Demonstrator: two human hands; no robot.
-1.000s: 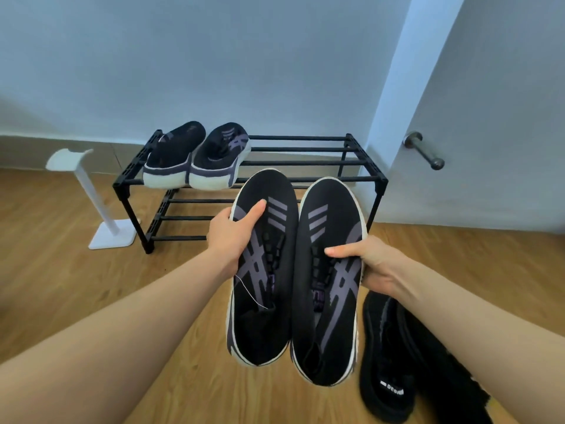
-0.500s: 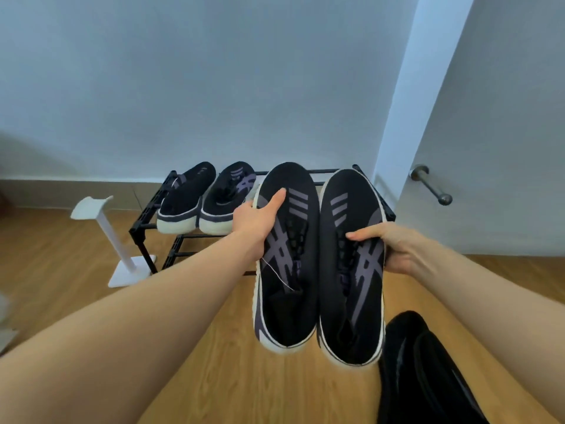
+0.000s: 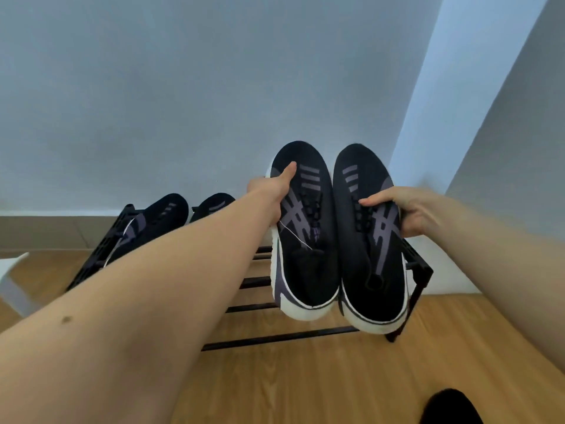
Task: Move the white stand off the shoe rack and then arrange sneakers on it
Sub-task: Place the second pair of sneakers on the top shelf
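I hold a pair of black sneakers with purple stripes and white soles over the right half of the black shoe rack (image 3: 420, 266). My left hand (image 3: 270, 191) grips the left sneaker (image 3: 302, 258) by its outer side, thumb on top. My right hand (image 3: 409, 209) grips the right sneaker (image 3: 373, 270) the same way. Both toes point at the wall. A second matching pair (image 3: 159, 218) sits on the rack's left half, partly hidden by my left forearm. The white stand (image 3: 12, 280) is on the floor at the left edge, off the rack.
A pale blue wall is straight ahead, with a door frame and door to the right. The floor is wood laminate. A black shoe (image 3: 449, 407) lies on the floor at the bottom right.
Both hands have carried the pair forward and up over the rack's right half. The view has come closer and tilted up, so the stand and the floor shoes have slid towards the edges.
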